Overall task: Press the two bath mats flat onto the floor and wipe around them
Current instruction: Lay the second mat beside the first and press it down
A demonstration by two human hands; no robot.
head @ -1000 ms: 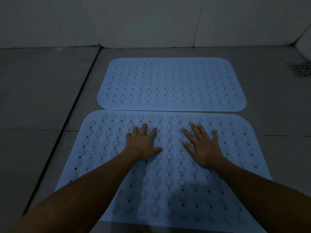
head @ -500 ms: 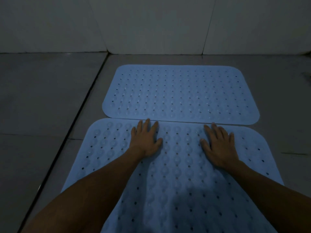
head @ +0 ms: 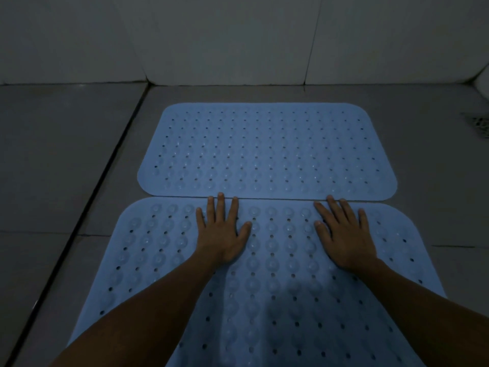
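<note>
moved: both hands slid fwd on near mat since 1 s ago, from mid-mat up to its far edge; also spread wider apart. Mats themselves same layout.
left hand (head: 221,235): palm down, flat on near mat, fingers straight + slightly spread, grip released, nothing held. Middle fingertip reaches the seam btwn the mats.
right hand (head: 345,238): palm down, flat on near mat, fingers straight, splayed, grip released, nothing held. Fingertips at/just short of the seam.
near mat (head: 272,287): blue, perforated, bumpy w/ suction-cup domes, lies on floor right under the arms; near end runs out of frame at bottom. Looks flat where visible.
far mat (head: 267,152): same blue type, rounded corners, lies flat on floor just beyond near mat; long edges meet, can't tell if they overlap.
floor (head: 66,160): grey tiles, dark grout line running diagonally left of mats.
wall (head: 225,41): pale tiles, meets floor beyond far mat.
drain (head: 480,123): grate at right edge, well apart from mats, partly cut off.
light: dim, fine detail hard to read.
</note>
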